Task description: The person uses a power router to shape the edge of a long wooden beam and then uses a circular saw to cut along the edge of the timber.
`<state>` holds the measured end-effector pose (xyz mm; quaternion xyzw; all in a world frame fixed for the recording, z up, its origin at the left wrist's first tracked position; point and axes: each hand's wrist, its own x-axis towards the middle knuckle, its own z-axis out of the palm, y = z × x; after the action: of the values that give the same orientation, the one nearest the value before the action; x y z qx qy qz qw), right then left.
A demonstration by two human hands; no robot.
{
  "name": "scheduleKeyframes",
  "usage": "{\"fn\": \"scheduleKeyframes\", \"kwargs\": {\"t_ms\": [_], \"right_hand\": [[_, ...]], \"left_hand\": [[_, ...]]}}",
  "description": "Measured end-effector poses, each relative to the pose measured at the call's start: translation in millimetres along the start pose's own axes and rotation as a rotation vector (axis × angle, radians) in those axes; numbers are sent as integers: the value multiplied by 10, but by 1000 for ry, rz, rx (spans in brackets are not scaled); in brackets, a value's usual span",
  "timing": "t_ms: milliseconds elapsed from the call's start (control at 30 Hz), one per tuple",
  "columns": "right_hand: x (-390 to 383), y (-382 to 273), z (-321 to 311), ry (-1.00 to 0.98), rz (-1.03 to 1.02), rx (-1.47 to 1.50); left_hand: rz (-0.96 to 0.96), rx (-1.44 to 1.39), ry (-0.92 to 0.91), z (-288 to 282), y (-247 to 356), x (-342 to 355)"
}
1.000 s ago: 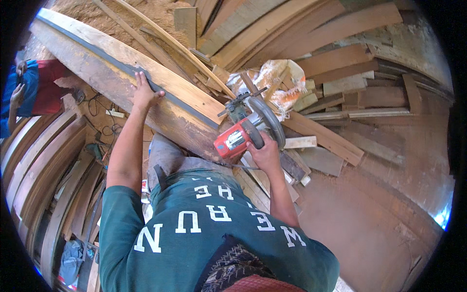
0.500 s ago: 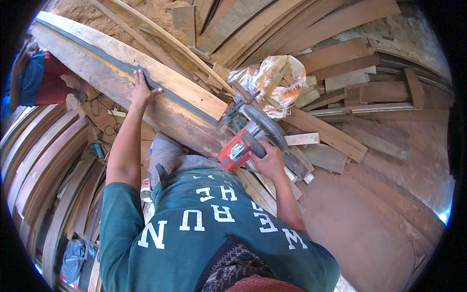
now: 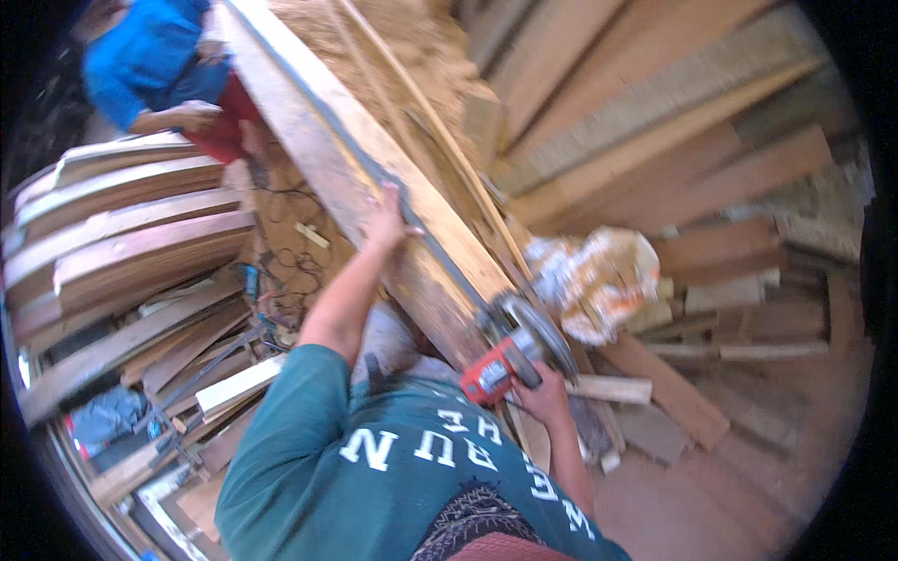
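A long board runs diagonally from the upper left toward the middle, with a pale timber strip and a narrow grey strip along it. My left hand lies on the board across the grey strip, fingers extended, thumb apart. My right hand grips the rear handle of a red circular saw, whose guard and base meet the board's near end. The view is blurred, so I cannot tell whether the blade touches wood.
A co-worker in blue is beside the board's far end. Stacked planks lie left, loose boards right, over sawdust. A torn sack is beside the saw. Cables and a blue cloth lie at left.
The view has swung, so the board sits steeper and further right, with more of the co-worker showing. My left hand stays on the board, and my right keeps hold of the saw at its end.
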<state>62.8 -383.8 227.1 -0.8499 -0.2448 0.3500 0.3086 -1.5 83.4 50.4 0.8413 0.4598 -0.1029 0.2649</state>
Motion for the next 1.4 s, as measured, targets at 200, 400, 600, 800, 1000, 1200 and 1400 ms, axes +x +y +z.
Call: {"fn": "scheduleKeyframes", "kwargs": {"t_ms": [200, 400, 600, 800, 1000, 1200, 1400], "right_hand": [[-48, -107, 29, -23, 88, -51], [-8, -35, 68, 24, 9, -20], [-1, -71, 64, -40, 15, 13], [60, 34, 106, -40, -91, -38], [49, 73, 83, -80, -40, -15], [47, 125, 92, -76, -59, 19], [70, 28, 9, -186, 13, 31]], "left_hand": [[-76, 101, -105, -165, 173, -40], [-102, 119, -142, -201, 224, -56], [-102, 112, -147, -185, 205, -28], [-60, 111, -148, -244, 278, -98], [57, 219, -125, -157, 201, -283], [32, 274, -173, -281, 407, -374], [48, 298, -196, -66, 216, -213]]}}
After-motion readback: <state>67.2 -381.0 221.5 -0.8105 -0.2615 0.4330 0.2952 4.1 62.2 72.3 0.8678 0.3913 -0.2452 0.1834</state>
